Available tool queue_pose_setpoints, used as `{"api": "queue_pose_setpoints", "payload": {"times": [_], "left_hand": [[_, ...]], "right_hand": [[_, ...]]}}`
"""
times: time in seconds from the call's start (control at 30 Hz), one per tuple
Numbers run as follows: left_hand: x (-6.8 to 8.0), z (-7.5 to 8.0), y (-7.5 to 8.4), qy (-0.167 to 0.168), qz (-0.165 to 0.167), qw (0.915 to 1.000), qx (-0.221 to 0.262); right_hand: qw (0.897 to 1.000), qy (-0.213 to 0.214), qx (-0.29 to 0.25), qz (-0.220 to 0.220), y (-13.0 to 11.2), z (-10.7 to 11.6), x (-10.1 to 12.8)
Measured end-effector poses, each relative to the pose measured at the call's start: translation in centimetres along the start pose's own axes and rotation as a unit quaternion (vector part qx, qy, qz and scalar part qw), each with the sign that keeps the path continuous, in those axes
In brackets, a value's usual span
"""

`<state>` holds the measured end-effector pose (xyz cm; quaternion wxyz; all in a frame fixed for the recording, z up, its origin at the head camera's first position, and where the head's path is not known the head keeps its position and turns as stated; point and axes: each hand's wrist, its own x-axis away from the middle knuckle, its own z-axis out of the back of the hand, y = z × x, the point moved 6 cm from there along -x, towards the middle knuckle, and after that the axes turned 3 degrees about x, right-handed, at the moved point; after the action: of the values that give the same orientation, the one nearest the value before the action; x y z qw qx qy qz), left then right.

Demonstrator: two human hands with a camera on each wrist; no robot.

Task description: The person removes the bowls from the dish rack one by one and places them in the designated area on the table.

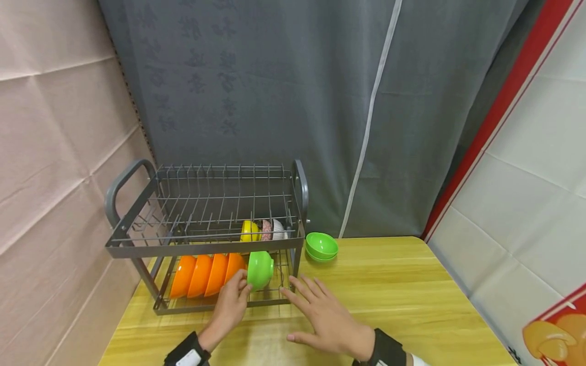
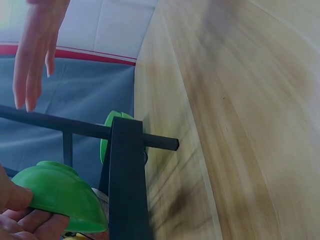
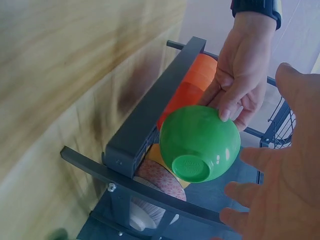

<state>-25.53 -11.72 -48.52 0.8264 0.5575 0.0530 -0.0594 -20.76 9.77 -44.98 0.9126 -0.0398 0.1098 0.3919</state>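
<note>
A grey two-tier dish rack (image 1: 137, 249) stands at the table's left. My left hand (image 1: 239, 288) grips a green bowl (image 1: 260, 270) by its rim, tilted on edge in the lower tier, right of several orange bowls (image 1: 201, 275). The right wrist view shows the bowl's (image 3: 200, 142) base facing outward, left hand (image 3: 240, 85) behind it, orange bowls (image 3: 192, 82) beyond. My right hand (image 1: 305, 297) hovers flat with fingers spread, just right of the bowl, holding nothing. In the left wrist view my fingers (image 2: 20, 220) pinch the bowl (image 2: 60, 195) beside the rack post (image 2: 127, 180).
Two stacked green bowls (image 1: 322, 246) sit on the wooden table (image 1: 389, 295) right of the rack. Yellow (image 1: 250, 231), patterned and white bowls stand at the back of the lower tier. The upper tier holds nothing. A grey curtain hangs behind; walls close in on both sides.
</note>
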Motion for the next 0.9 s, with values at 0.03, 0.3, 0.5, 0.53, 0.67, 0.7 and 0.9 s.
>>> {"api": "queue_pose_setpoints", "payload": {"times": [0.03,0.3,0.5,0.53,0.67,0.7,0.9], "left_hand": [[0.1,0.0,0.2,0.0,0.001,1.0,-0.001],[1.2,0.2,1.3,0.007,-0.022,0.9997,-0.005],[2.0,0.5,2.1,0.001,-0.029,0.9994,-0.02],[2.2,0.6,2.2,-0.004,-0.031,0.9991,-0.028],[3.1,0.7,3.1,-0.025,-0.054,0.9954,-0.074],[3.3,0.7,3.3,-0.028,-0.063,0.9938,-0.087],[4.6,0.8,4.7,-0.035,-0.12,0.9818,-0.143]], "right_hand": [[1.0,0.0,0.003,0.001,0.0,0.1,-0.1],[1.0,0.002,0.016,0.015,-0.1,1.4,-1.1],[1.0,-0.005,0.01,0.018,-0.2,2.4,-1.9],[1.0,-0.003,0.013,0.021,-0.2,2.6,-2.0],[0.999,0.01,0.026,0.035,-0.5,3.3,-2.5],[0.999,0.015,0.031,0.039,-0.6,3.6,-2.5],[0.997,0.025,0.049,0.055,-1.1,4.6,-3.2]]}}
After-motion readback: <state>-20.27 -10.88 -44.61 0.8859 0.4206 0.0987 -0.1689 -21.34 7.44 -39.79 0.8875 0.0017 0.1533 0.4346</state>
